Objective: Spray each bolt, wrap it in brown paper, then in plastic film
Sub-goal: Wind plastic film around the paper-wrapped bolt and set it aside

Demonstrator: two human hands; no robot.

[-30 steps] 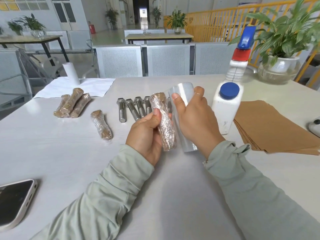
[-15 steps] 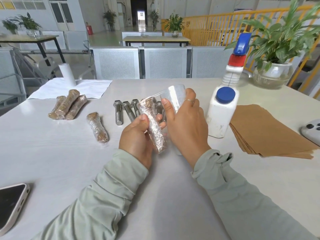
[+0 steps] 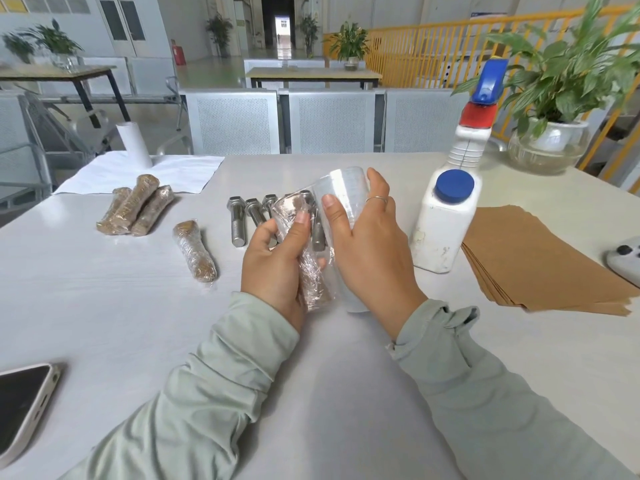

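My left hand [image 3: 273,263] grips a bolt wrapped in brown paper and film [image 3: 311,278], held upright above the table. Right beside it, my right hand [image 3: 369,251] holds the roll of clear plastic film [image 3: 343,188], and film stretches from the roll over the bolt's top. Several bare steel bolts [image 3: 238,221] lie in a row just behind my hands, partly hidden. One wrapped bolt [image 3: 195,251] lies alone to the left. A pile of three wrapped bolts [image 3: 138,206] sits further left. The white spray bottle [image 3: 446,216] stands to the right, next to a stack of brown paper sheets [image 3: 540,261].
A phone [image 3: 20,407] lies at the near left edge. A white cloth [image 3: 145,171] with a white roll [image 3: 133,145] covers the far left corner. A potted plant [image 3: 550,133] stands far right. A grey controller [image 3: 627,259] sits at the right edge.
Both hands drew closer together and a little toward me. The film roll tilted over the bolt's top, laying more film across it.
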